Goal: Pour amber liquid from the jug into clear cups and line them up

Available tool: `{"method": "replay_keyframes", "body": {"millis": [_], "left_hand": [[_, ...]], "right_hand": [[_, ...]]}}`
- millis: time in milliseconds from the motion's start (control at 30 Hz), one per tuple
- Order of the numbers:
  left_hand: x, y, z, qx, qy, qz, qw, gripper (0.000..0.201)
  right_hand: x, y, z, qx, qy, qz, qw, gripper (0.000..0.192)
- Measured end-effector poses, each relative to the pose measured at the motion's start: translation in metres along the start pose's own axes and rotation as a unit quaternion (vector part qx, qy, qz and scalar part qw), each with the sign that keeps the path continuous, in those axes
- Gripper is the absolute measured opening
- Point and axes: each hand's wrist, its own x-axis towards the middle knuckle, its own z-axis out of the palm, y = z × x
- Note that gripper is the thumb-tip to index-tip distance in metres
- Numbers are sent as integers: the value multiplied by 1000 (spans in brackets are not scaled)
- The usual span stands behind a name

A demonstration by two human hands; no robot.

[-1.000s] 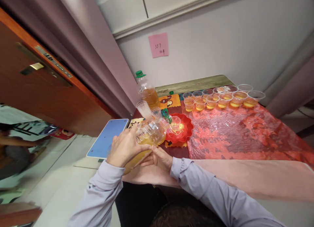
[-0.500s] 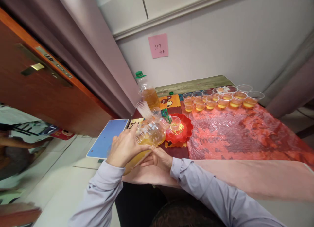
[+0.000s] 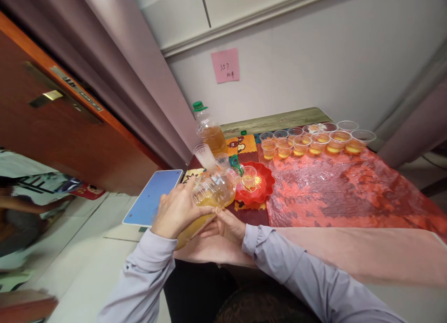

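Note:
Both my hands grip a large clear plastic bottle [image 3: 213, 192] of amber liquid, tipped on its side. My left hand [image 3: 176, 210] wraps over its top and my right hand [image 3: 226, 225] supports it from below. The bottle's mouth points at a small clear cup [image 3: 248, 176] standing on a red scalloped plate [image 3: 263, 187]; the cup holds a little amber liquid.
A second bottle [image 3: 209, 132] with a green cap stands upright behind, next to stacked empty cups [image 3: 205, 155]. Several filled cups [image 3: 316, 141] line the table's far edge on a red plastic sheet [image 3: 331, 188]. A blue tablet [image 3: 152, 197] lies left. Another person is at far left.

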Motion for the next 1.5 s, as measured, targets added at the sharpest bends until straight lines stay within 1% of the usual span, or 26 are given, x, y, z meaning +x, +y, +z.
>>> {"method": "replay_keyframes", "body": {"millis": [233,400,667,1000,1200,1367,1500], "left_hand": [[0,0,0,10,-1,-1,1000,97],[1,-1,2,-3,3,3,1000,99],[0,-1,3,-9,8,8,1000,95],[1,-3,5,-3,11,-2,1000,97],[2,-4,8,-4,21,0,1000,99],[3,-3,7,-2,21,3,1000,96],[3,-3,6,-5,22,3,1000,99]], "right_hand": [[-1,0,0,0,-4,2,1000,90],[-1,-1,0,3,-1,0,1000,87],[-1,-2,1,7,-3,1,1000,88],[-2,-2,1,18,5,3,1000,85],[-2,-3,1,11,-4,5,1000,85],[-2,-4,1,12,-5,2,1000,86],[-2,-4,1,5,-10,4,1000,84]]}}
